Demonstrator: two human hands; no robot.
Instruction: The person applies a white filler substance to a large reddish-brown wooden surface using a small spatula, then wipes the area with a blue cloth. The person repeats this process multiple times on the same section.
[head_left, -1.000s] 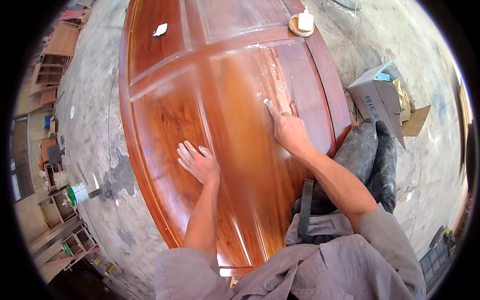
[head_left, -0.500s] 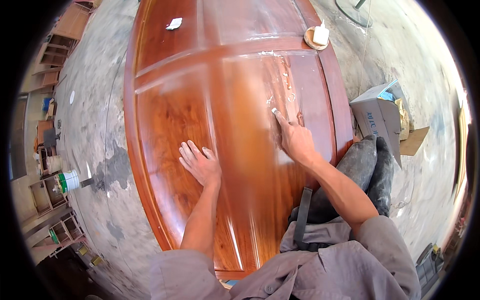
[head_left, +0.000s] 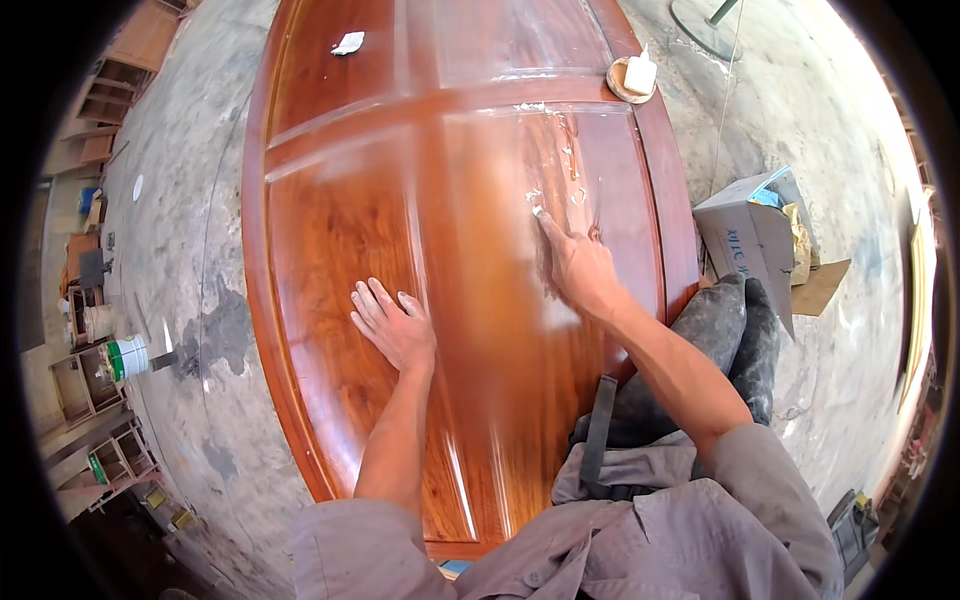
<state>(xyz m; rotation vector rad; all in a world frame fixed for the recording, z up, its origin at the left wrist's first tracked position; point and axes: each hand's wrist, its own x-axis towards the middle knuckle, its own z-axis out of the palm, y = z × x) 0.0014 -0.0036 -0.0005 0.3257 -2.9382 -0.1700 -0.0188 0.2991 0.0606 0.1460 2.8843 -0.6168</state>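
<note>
Panel [head_left: 475,260] fills mid-frame and the right hand [head_left: 583,272] (index out, rest curled, can't tell if it's gripping anything) just nudged up toward the white smears [head_left: 533,195], so that patch is still getting worked, with the left hand [head_left: 397,330] flat and empty, fingers spread.

Lighting bright, strongest at right; central haze noted.
The floor [head_left: 850,150] washes nearly white toward the right rim. White glare lies in streaks along the glossy wooden panel [head_left: 345,215] and pools at its lower left. A hazy blur runs down the panel's middle. Straight edges bow; black fills the corners; the shelves [head_left: 106,104] at left appear dim and soft.
</note>
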